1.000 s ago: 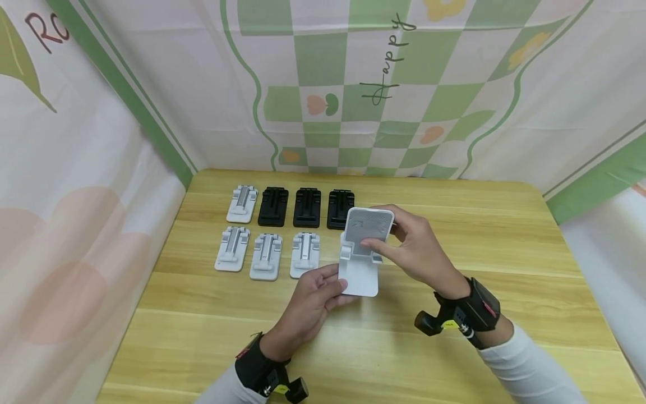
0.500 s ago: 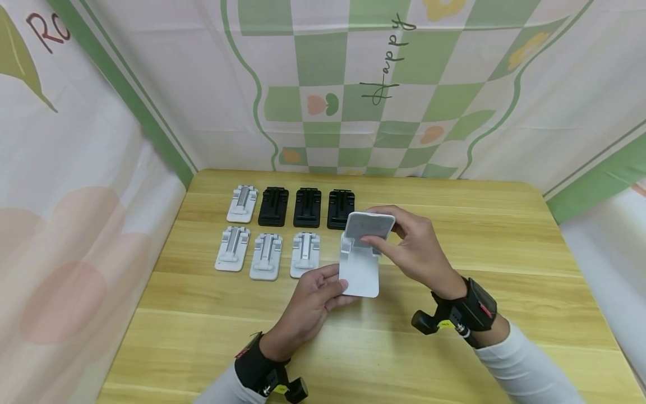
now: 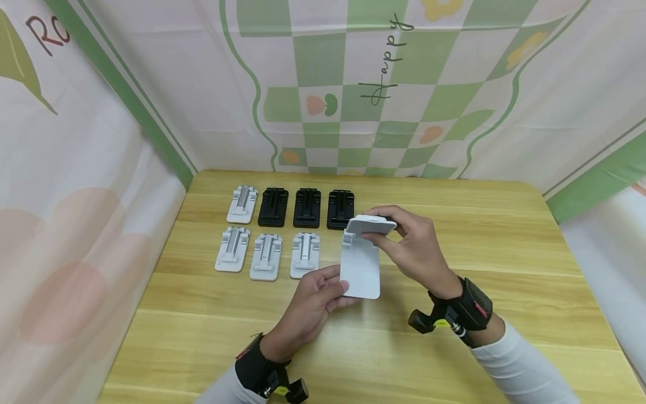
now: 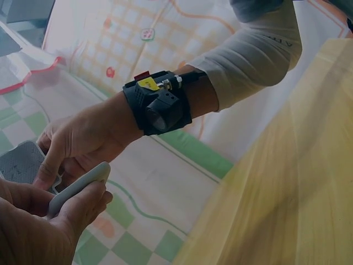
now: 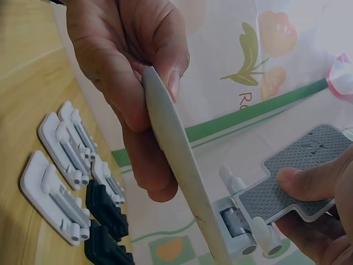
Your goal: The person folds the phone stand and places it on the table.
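A white folding phone stand (image 3: 360, 275) is held up over the table between both hands. My left hand (image 3: 312, 303) grips its flat base by the lower left edge, thumb on top. With thumb and fingers, my right hand (image 3: 415, 247) pinches the stand's upper plate, which is tilted at its hinge over the base. The right wrist view shows the grey textured pad (image 5: 300, 176) on this plate, my right thumb (image 5: 309, 182) pressed on it, and the base (image 5: 174, 143) edge-on in my left hand (image 5: 127, 61).
On the wooden table (image 3: 479, 235), folded phone stands lie in two rows left of the hands. The back row has one white stand (image 3: 242, 204) and three black ones (image 3: 307, 207); three white ones (image 3: 266, 257) form the front row. Patterned cloth (image 3: 368, 134) hangs behind.
The upper plate has tipped toward the person at its hinge, from nearly in line with the base to almost edge-on. My right hand has turned slightly with it; the left hand stays put.
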### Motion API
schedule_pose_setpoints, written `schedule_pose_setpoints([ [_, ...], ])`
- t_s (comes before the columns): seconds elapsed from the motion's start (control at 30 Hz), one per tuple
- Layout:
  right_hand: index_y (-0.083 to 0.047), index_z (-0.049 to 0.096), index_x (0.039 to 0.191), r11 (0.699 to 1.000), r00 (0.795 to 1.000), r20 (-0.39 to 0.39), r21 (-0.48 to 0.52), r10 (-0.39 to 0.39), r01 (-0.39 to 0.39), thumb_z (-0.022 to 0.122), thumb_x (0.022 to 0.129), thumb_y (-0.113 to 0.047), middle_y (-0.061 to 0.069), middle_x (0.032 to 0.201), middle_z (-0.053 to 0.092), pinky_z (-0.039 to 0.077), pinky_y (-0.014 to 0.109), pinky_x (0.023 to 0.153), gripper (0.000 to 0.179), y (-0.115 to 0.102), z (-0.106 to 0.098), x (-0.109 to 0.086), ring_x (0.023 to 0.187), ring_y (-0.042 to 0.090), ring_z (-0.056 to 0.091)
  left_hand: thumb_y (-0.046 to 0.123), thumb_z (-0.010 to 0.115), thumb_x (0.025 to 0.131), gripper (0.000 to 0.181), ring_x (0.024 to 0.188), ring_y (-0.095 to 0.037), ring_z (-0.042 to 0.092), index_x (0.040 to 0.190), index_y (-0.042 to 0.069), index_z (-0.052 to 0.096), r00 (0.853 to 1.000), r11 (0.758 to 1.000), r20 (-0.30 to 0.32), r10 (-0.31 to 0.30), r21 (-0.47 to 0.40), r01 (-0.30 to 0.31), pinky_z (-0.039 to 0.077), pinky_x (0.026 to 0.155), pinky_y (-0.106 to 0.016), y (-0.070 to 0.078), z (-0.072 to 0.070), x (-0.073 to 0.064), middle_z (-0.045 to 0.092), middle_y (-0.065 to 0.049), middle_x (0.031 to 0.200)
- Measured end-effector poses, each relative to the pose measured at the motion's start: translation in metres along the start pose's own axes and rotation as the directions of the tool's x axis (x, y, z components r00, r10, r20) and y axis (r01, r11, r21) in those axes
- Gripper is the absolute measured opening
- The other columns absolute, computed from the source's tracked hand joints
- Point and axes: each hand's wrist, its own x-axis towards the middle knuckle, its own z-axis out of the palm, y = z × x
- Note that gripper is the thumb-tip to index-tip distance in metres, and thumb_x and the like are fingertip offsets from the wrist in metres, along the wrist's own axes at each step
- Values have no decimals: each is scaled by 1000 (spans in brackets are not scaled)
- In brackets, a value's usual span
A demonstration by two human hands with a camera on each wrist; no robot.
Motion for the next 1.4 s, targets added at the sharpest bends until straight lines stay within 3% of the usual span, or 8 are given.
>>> schedule_pose_setpoints([
  [0.37,-5,67,111,1000,1000,-9,-3,7,-7,78,71,4,3,104,72,57,21,81,42,2,1,-2,94,13,67,-6,48,94,46,119,-34,57,138,-16,38,1000,1000,-1,3,-4,-3,52,92,-38,0,0,0,51,-31,136],
  [0.53,-6,66,118,992,998,24,-116,-52,55,81,70,-2,3,112,70,53,21,89,50,-7,-5,2,102,14,65,-4,49,95,47,120,-33,56,139,-15,37,1000,1000,-7,-7,-1,7,51,93,-37,0,0,0,50,-30,137],
  [0.67,-7,65,122,953,989,104,-274,-109,133,82,71,-10,3,119,67,53,28,91,53,-26,-14,11,110,16,61,-2,50,96,49,121,-32,55,141,-14,36,1000,1000,-16,-16,6,16,51,93,-36,0,-2,0,49,-29,139],
  [0.87,-6,70,107,896,967,222,-393,-126,207,76,78,-5,4,106,67,58,31,81,30,-44,-15,22,99,15,63,-1,51,96,48,121,-32,55,140,-14,37,1000,1000,-16,-19,13,20,51,93,-35,-2,-2,1,49,-28,139],
  [1.13,-2,75,100,857,954,205,-426,-219,288,78,74,0,7,96,72,60,30,74,26,-47,-9,16,88,19,68,-2,49,96,46,119,-33,57,139,-14,39,999,999,-41,-29,18,30,52,92,-36,-7,-2,3,52,-28,137],
  [1.4,0,75,97,806,917,168,-438,-362,398,76,73,5,8,95,72,60,31,72,24,-52,1,6,86,20,68,-3,49,95,45,119,-32,56,138,-15,39,998,1000,-67,-15,21,16,52,91,-37,-7,-4,3,52,-28,136],
])
